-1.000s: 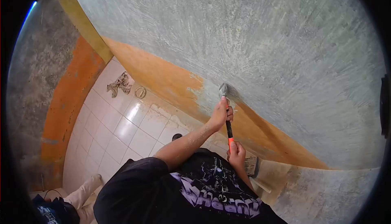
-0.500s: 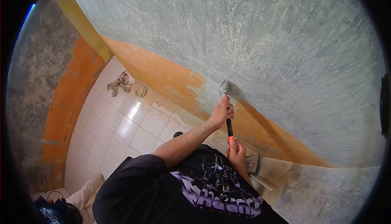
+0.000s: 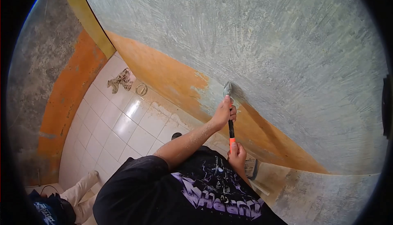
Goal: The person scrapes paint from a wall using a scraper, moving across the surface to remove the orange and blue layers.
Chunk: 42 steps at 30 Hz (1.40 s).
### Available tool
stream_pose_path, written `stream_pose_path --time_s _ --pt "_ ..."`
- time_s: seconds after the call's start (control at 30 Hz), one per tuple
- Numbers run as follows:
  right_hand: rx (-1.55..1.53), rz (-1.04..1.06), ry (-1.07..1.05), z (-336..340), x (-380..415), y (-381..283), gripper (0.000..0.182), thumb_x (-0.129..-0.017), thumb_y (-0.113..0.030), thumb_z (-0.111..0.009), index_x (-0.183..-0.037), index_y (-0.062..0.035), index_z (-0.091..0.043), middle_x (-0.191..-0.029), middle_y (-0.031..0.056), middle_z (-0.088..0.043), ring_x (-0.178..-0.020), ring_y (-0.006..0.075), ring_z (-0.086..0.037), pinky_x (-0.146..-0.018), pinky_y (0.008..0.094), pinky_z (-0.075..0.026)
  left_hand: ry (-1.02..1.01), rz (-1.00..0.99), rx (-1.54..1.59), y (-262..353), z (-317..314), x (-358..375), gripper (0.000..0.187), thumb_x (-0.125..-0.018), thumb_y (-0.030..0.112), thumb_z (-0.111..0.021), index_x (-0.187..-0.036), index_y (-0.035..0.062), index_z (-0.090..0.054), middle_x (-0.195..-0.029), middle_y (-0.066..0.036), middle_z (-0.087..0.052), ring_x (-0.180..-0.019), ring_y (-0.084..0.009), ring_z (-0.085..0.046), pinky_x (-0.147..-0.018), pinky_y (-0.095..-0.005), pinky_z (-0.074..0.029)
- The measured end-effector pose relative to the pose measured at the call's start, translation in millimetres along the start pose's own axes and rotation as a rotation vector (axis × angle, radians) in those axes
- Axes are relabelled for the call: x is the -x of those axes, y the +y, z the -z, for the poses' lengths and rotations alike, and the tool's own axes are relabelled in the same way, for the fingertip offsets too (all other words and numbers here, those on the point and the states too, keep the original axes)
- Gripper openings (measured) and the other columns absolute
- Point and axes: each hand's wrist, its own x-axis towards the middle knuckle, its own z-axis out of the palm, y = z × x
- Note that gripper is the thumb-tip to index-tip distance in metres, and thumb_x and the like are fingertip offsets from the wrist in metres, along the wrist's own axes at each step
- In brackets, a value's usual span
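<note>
A long-handled scraper with a black and orange handle runs upright through the middle of the view. Its metal head is against the grey, rough wall, just above the orange painted band. My left hand is wrapped round the handle close below the head. Lower down, near my shirt, my right hand grips the orange end of the handle. Beside the head, the orange paint has a ragged edge with pale wall showing.
White floor tiles lie below the wall, with dust along its foot. A crumpled cloth and a ring-shaped roll are on them. Another person's legs show at lower left. A grated tray lies right of my right hand.
The view has shifted slightly. The scraper head and both hands sit a little further right in the picture, with both hands still on the handle. The other person's legs appear slightly further left.
</note>
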Motion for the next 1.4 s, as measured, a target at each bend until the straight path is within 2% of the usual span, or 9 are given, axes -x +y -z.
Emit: stream_pose_path --time_s 0.37,0.77,1.17,1.4 --pt "0.072 0.047 0.023 -5 5 0 0.030 -0.101 -0.027 -0.053 -0.097 0.0019 -0.060 -0.062 -0.0021 -0.048 -0.052 0.0057 -0.045 -0.047 0.0233 -0.034 -0.021 0.022 0.001 5 2 2 0.048 -0.100 0.062 -0.030 -0.088 0.0154 -0.033 -0.059 0.001 -0.032 -0.048 -0.0113 -0.034 -0.051 -0.0310 -0.040" --pt "-0.017 -0.030 0.024 -12 8 -4 0.029 -0.101 -0.028 -0.053 -0.097 0.0009 -0.059 -0.061 -0.0027 -0.047 -0.050 0.0052 -0.042 -0.045 0.0229 -0.032 -0.014 0.060 -0.010 7 1 4 0.048 -0.100 0.063 -0.030 -0.088 0.0156 -0.033 -0.060 0.001 -0.031 -0.049 -0.0108 -0.033 -0.052 -0.0301 -0.039" --pt "0.130 0.100 0.063 -16 5 10 0.033 -0.101 -0.029 -0.053 -0.093 0.0014 -0.061 -0.060 -0.0005 -0.049 -0.053 0.0068 -0.047 -0.050 0.0253 -0.037 -0.048 0.034 -0.033 1 9 -2 0.050 -0.099 0.064 -0.029 -0.087 0.0156 -0.032 -0.058 0.001 -0.030 -0.046 -0.0112 -0.032 -0.048 -0.0308 -0.039" --pt "0.082 0.083 0.045 -21 5 11 0.032 -0.101 -0.029 -0.053 -0.093 0.0014 -0.060 -0.060 -0.0011 -0.050 -0.051 0.0059 -0.047 -0.048 0.0246 -0.037 -0.032 0.046 -0.056 4 10 -2 0.050 -0.099 0.064 -0.028 -0.086 0.0156 -0.032 -0.058 0.001 -0.030 -0.046 -0.0110 -0.032 -0.048 -0.0302 -0.038"
